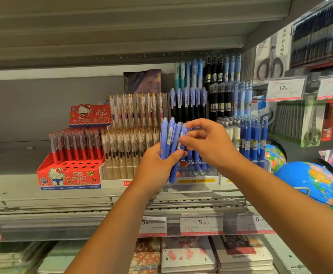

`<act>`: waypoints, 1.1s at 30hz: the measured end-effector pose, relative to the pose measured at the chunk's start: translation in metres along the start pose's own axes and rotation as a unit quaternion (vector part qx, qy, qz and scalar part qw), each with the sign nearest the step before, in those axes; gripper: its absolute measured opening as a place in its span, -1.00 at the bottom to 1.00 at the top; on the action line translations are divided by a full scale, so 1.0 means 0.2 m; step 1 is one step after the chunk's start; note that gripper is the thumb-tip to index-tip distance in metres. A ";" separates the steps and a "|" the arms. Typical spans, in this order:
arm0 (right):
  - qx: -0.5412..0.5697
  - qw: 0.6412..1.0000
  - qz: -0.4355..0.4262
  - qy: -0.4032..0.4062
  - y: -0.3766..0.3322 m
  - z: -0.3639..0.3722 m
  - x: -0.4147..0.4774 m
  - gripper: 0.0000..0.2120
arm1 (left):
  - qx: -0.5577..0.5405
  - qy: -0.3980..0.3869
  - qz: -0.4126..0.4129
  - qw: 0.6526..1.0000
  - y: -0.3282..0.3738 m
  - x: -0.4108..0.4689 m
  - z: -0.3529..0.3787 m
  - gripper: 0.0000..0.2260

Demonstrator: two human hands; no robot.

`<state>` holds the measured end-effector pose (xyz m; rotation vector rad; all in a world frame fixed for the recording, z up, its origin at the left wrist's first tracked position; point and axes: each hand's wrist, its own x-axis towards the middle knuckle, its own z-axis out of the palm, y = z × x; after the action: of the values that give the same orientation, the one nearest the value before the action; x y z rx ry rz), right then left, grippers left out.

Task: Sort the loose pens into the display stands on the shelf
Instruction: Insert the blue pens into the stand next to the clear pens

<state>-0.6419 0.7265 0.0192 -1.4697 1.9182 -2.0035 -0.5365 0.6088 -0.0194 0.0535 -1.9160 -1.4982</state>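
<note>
My left hand (157, 169) grips a bundle of several blue pens (169, 141), held upright in front of the shelf. My right hand (205, 141) pinches the top of one pen in that bundle with thumb and fingertips. Behind my hands stands a tiered clear display stand (197, 175) with blue and black pens in rows. Left of it is a stand of clear gold-clipped pens (130, 143). Further left is a red Hello Kitty stand (70, 175) with red pens and several open holes in its front rows.
The grey metal shelf (13, 184) is bare to the left of the red stand. Blue-capped pens (250, 139) fill a stand to the right. Two globes (312, 182) sit at the far right. Price tags (201, 224) line the shelf edge; notebooks (189, 256) lie below.
</note>
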 end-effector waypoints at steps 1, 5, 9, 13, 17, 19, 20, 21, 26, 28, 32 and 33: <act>0.007 1.000 0.003 0.007 0.00 -0.01 0.00 -0.79 | 0.004 0.005 -0.003 1.000 0.00 0.00 0.00 -0.86; 0.039 0.998 0.013 0.056 -0.03 -0.07 0.04 -0.75 | -0.027 0.021 -0.033 0.999 0.01 0.00 0.00 -0.88; -0.031 0.993 -0.010 0.114 -0.07 -0.16 0.09 -0.72 | -0.013 0.040 -0.040 0.998 0.01 0.01 0.00 -0.82; -0.150 0.975 -0.067 0.152 -0.08 -0.20 0.10 -0.74 | -0.024 0.026 -0.044 0.998 0.01 0.00 0.00 -0.84; -0.260 0.949 -0.104 0.148 -0.06 -0.21 0.10 -0.72 | -0.029 0.022 -0.048 0.998 0.01 0.00 0.00 -0.87; -0.297 0.940 -0.098 0.137 -0.05 -0.20 0.09 -0.71 | -0.031 0.022 -0.050 0.998 0.01 0.00 0.00 -0.87; -0.313 0.936 -0.091 0.131 -0.04 -0.20 0.09 -0.69 | -0.032 0.022 -0.052 0.998 0.01 0.00 0.00 -0.87; -0.329 0.933 -0.083 0.123 -0.03 -0.19 0.09 -0.65 | -0.033 0.021 -0.053 0.998 0.01 0.00 0.00 -0.87; -0.420 0.903 -0.043 0.076 -0.01 -0.17 0.10 -0.62 | -0.028 0.019 -0.055 0.998 0.00 0.00 0.00 -0.87; -0.462 0.884 -0.031 0.061 0.00 -0.16 0.10 -0.62 | -0.026 0.018 -0.055 0.998 0.00 0.00 0.00 -0.87; -0.564 0.823 -0.035 0.061 -0.01 -0.14 0.11 -0.57 | -0.024 0.018 -0.057 0.998 0.00 0.01 0.00 -0.86; -0.581 0.811 -0.036 0.063 -0.02 -0.14 0.11 -0.57 | -0.023 0.017 -0.056 0.998 0.00 0.01 0.00 -0.86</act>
<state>-0.6680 0.7364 0.0398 -1.4678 3.4382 -0.7782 -0.5374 0.6088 -0.0185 0.1676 -1.8778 -1.6041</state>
